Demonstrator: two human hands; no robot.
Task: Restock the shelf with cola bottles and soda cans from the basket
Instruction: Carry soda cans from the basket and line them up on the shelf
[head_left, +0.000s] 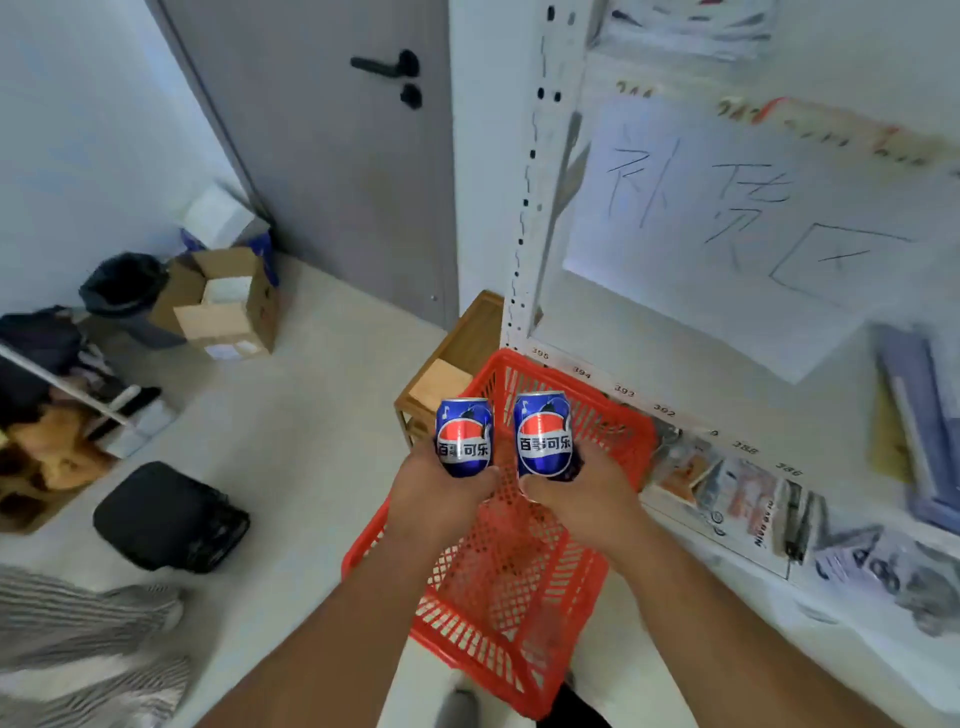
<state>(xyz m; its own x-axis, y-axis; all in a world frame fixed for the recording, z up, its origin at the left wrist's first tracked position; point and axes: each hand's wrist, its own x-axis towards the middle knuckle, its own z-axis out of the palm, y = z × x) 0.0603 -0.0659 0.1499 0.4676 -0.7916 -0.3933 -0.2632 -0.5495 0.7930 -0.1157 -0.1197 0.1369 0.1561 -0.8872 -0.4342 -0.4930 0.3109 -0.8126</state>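
Observation:
My left hand (441, 493) grips a blue cola can (464, 435) upright. Right beside it, my right hand (576, 496) grips a second blue cola can (544, 432), also upright. Both cans are held side by side above the red mesh basket (514, 577), which sits on the floor below my forearms; the part of its inside that I can see holds nothing. The white shelf (737, 332) stands to the right, with a large handwritten paper sheet lying on one level and small packaged goods on the level below.
A wooden stool (457, 364) stands behind the basket next to the shelf upright (540, 171). A grey door (332, 156) is ahead. Cardboard boxes (223, 301), a black bin, a black bag (169, 517) and striped cloth lie on the floor to the left.

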